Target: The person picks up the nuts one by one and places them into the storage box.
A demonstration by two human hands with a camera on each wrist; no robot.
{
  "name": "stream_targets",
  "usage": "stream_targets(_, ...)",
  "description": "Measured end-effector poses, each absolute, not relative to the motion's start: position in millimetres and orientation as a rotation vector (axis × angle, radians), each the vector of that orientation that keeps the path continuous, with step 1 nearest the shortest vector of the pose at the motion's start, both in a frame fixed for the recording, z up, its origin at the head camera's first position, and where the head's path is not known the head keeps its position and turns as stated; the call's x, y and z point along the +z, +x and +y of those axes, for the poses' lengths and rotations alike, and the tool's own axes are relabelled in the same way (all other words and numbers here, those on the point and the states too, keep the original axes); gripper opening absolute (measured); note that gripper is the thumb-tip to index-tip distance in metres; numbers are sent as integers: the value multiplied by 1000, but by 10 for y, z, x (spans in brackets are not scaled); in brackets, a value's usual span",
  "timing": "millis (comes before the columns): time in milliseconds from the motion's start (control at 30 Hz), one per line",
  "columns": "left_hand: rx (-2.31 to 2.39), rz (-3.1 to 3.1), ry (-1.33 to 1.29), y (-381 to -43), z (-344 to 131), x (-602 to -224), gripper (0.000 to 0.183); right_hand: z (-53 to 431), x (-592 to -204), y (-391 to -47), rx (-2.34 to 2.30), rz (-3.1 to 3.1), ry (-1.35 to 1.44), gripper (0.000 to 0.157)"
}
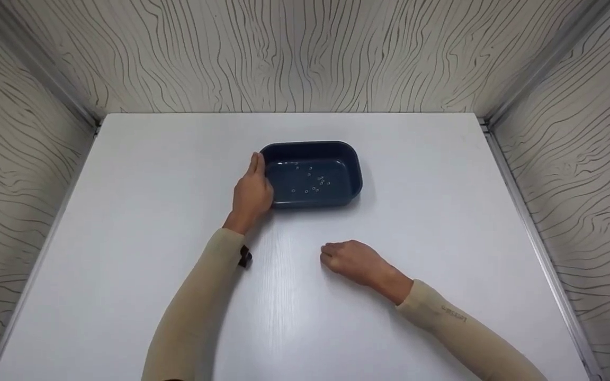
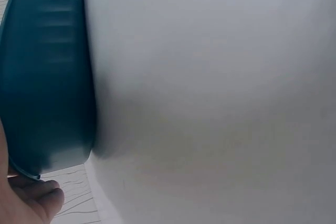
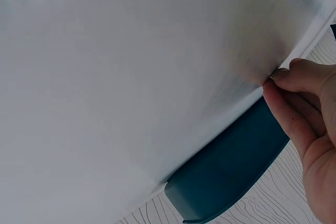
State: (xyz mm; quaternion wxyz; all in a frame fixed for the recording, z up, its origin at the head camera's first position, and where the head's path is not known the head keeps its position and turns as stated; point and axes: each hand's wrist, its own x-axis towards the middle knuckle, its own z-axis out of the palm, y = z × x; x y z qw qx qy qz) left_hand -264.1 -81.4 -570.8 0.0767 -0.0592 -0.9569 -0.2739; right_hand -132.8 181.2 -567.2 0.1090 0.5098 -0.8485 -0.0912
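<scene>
A dark blue rectangular bin (image 1: 314, 203) stands on the white table, with several tiny pale rings (image 1: 321, 181) scattered over its floor. My left hand (image 1: 252, 191) grips the bin's left side, and its curled fingers show by the rim in the left wrist view; part of the grip is hidden. Closer to me, low over the table, is my right hand (image 1: 355, 260), apart from the bin. In the right wrist view its thumb and forefinger (image 3: 283, 111) meet at the tips, pinching a tiny dark thing (image 3: 272, 77) whose kind is too small to make out.
The white table (image 1: 432, 211) runs back to a wall panel (image 1: 284, 58) with a wood-grain pattern. Similar panels rise at the left and right, with metal rails (image 1: 540, 251) along the table's sides. A dark band (image 1: 245, 256) shows at the left sleeve.
</scene>
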Motion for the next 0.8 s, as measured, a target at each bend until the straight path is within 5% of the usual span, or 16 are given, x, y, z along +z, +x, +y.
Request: stream_targets(800,-824,-2864,-178,-2631,-824,-5701,60,1795,-5700,-1299,-537,-2342,1506,22)
